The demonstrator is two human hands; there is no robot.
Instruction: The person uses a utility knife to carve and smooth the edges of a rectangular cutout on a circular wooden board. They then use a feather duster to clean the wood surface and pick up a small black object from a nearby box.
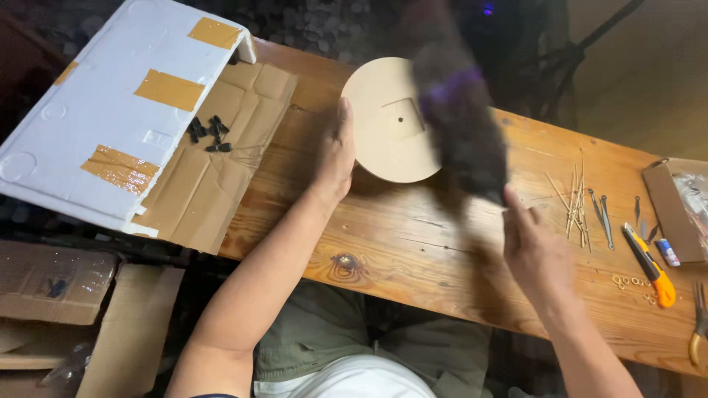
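Near the tabletop's (413,236) far edge lies a round wooden disc (387,121), flat, a square recess at its middle. The left hand (335,155) presses its flat palm against the disc's left rim. The right hand (535,247), toward the near right, pinches a blurred dark brush (461,125) whose long axis slants up across the disc's right side.

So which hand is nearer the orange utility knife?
Right. The right hand is just left of the orange utility knife, holding a blurred dark cloth; the left hand rests far across on the round disc.
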